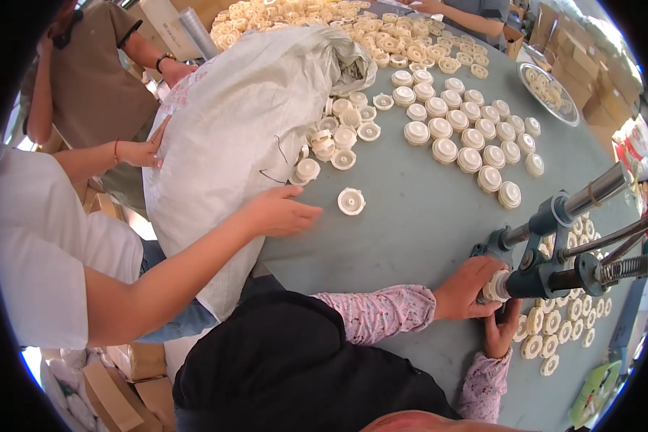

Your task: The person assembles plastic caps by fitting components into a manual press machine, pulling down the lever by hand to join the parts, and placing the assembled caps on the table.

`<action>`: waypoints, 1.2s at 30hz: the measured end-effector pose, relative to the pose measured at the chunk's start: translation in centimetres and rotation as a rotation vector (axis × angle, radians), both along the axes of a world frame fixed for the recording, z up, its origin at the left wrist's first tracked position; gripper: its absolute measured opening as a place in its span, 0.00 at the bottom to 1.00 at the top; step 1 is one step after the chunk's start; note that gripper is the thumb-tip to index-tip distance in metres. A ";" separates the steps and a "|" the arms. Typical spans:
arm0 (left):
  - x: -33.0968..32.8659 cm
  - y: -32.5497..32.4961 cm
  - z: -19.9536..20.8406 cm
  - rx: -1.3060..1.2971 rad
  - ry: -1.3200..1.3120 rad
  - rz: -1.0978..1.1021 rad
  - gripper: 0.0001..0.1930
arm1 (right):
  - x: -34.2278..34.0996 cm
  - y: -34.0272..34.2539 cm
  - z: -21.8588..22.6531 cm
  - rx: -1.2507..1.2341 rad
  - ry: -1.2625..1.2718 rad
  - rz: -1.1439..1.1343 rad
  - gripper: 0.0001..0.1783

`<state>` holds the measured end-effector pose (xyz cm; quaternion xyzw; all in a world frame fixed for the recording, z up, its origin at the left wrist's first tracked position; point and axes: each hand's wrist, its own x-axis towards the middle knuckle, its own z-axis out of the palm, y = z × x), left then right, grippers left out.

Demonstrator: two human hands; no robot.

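My left hand [469,289], coming out of a pink floral sleeve, is closed around a cream round plastic part [495,286] under the ram of a dark green hand press [547,277]. My right hand [502,331] is just below it, fingers bent up against the foot of the press. What those fingertips grip is hidden. Beyond the press lie several cream ring-shaped parts [551,324] on the grey-green table [403,223].
To my left, a person's bare hand [284,211] reaches past a large white woven sack [230,122], near a single cream part [351,201]. Stacked round parts [470,160] stand mid-table. Loose rings [403,36] heap at the back, and a metal tray [570,115] sits far right.
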<state>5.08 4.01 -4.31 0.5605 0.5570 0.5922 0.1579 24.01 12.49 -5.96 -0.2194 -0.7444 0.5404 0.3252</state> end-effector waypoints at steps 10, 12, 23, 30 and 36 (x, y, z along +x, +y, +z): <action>-0.1 0.1 0.0 0.069 0.018 -0.007 0.39 | 0.5 -0.5 -0.8 -0.013 -0.003 -0.049 0.40; 0.1 0.3 0.0 0.081 0.074 0.028 0.40 | 0.6 -0.7 -0.2 0.038 -0.065 -0.124 0.40; -0.9 1.0 -1.4 -0.127 -0.062 -0.146 0.35 | 0.9 -0.1 2.9 0.230 -0.011 -0.190 0.30; -0.7 0.5 -1.4 -0.079 -0.001 -0.075 0.36 | 7.2 0.9 5.2 0.549 -0.667 -0.991 0.22; -0.6 0.7 -1.0 -0.059 -0.047 -0.117 0.35 | 6.5 2.2 3.5 0.461 -0.638 -0.902 0.31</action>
